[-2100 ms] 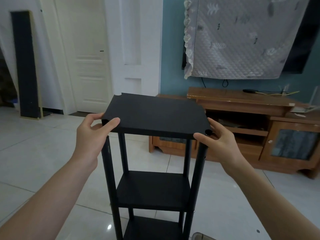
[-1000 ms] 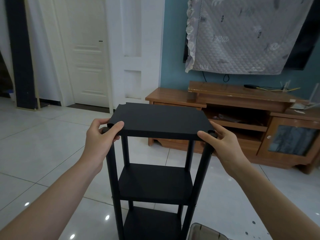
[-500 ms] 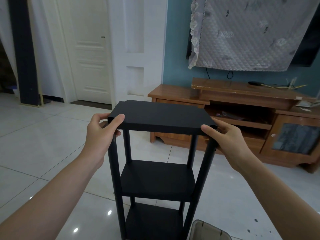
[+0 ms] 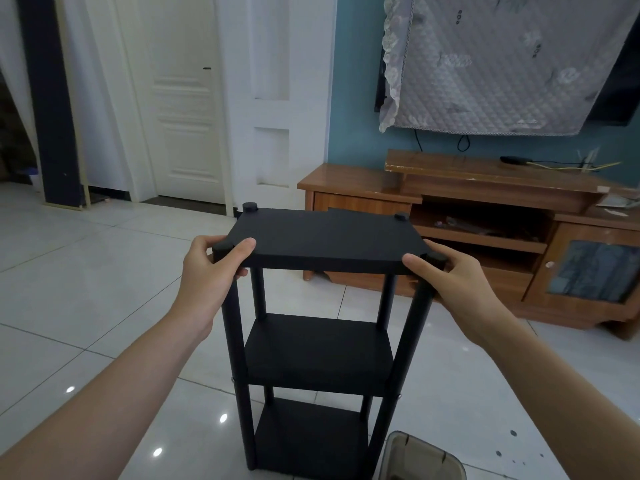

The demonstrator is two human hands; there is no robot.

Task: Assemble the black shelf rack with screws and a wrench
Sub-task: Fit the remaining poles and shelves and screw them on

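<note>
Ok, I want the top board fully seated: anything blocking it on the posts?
Nothing visible. The top board lies among the posts, tops showing at its corners; left hand and right hand hold its near corners.

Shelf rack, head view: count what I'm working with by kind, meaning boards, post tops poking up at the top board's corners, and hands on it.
Boards: 3, top board, middle board, bottom board
Post tops: 4
Hands: 2, left hand, right hand
Total: 9
</note>
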